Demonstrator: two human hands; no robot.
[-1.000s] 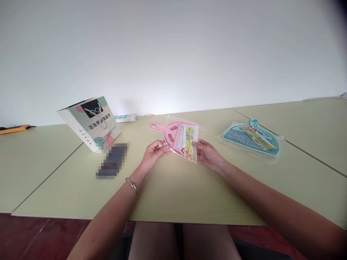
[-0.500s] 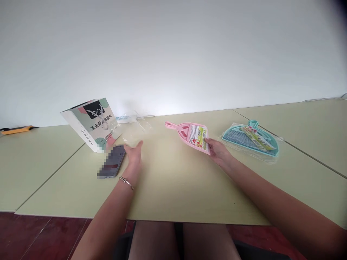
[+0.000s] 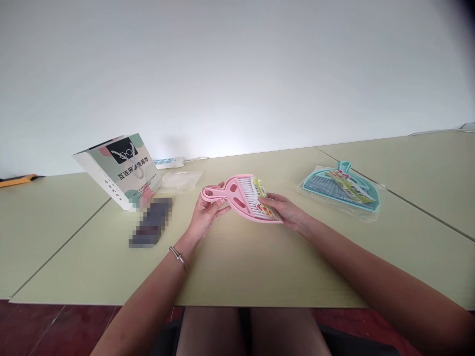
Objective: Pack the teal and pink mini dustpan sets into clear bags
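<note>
Above the table I hold a pink dustpan and brush set, its white bristles facing up. My left hand is closed around the handle end, thumb on top and fingers partly hidden behind it. My right hand pinches the wide end, with the thumb on the printed card label. To the right, a teal dustpan and brush set lies in clear wrapping on the table.
A paper carrier bag stands at the left, leaning. In front of it lies a phone, blurred out. Behind are clear plastic wrapping and a white power strip. An orange and black item rests at the far left.
My left hand has moved right from beside the phone and taken hold of the pink set's handle. The pink set has shifted left and tilted. The clear wrapping now lies flatter on the table.
</note>
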